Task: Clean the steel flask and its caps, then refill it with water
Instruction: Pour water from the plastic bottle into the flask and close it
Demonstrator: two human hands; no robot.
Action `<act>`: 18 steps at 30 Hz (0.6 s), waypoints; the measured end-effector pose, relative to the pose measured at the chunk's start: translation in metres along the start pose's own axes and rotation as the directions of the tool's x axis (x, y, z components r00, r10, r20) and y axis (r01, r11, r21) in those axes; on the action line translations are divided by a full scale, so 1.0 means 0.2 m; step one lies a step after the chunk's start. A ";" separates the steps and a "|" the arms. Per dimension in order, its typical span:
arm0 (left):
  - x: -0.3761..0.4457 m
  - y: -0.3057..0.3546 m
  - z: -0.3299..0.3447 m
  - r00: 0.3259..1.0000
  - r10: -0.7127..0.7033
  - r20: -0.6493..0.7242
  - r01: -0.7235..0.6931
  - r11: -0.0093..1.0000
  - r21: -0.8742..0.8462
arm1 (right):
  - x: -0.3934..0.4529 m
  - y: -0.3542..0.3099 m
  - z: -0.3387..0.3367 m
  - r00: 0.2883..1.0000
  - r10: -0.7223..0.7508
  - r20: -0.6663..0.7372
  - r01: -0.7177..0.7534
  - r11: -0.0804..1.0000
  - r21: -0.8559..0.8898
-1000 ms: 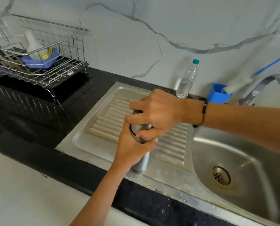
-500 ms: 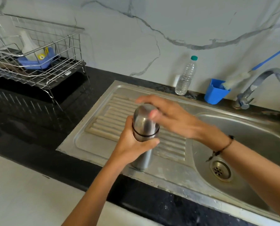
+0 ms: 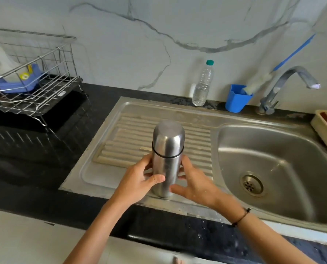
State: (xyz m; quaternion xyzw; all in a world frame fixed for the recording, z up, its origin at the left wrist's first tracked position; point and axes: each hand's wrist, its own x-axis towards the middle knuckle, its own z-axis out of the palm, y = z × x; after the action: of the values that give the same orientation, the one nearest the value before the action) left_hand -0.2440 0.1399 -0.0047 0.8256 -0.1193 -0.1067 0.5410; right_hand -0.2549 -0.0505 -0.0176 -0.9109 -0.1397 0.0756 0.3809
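Note:
The steel flask (image 3: 167, 157) stands upright on the sink's ribbed drainboard (image 3: 132, 130), near its front edge, with its steel outer cap (image 3: 168, 137) fitted on top above a black ring. My left hand (image 3: 139, 181) wraps the flask's lower body from the left, thumb across the front. My right hand (image 3: 194, 182) cups the same part from the right, fingers spread against the steel. Any inner cap is hidden under the outer one.
A sink basin (image 3: 284, 149) with a drain lies to the right, under a curved tap (image 3: 284, 82). A clear water bottle (image 3: 202, 84) and a blue cup (image 3: 236, 98) with a brush stand at the back wall. A wire dish rack (image 3: 31, 82) sits far left.
My right hand came off the cap top and dropped to the flask's lower right side. My left hand slid down from the cap joint to the lower body.

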 end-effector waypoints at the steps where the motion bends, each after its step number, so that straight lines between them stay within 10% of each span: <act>1: 0.01 0.00 0.01 1.000 0.017 -0.022 -0.017 1.000 0.022 | 0.02 0.00 0.00 0.999 0.010 -0.034 -0.010 1.000 -0.010; 18: 1.17 0.35 -0.06 0.994 0.099 -0.056 -0.092 0.990 0.105 | 0.94 0.19 -0.72 0.970 0.009 -0.243 -0.018 0.999 -0.036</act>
State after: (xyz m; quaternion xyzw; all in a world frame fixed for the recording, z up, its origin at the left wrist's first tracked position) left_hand -0.0234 0.0507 0.0535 0.8484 -0.1474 -0.0492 0.5061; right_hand -0.0338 -0.1144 0.0495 -0.9213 -0.0873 -0.0365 0.3771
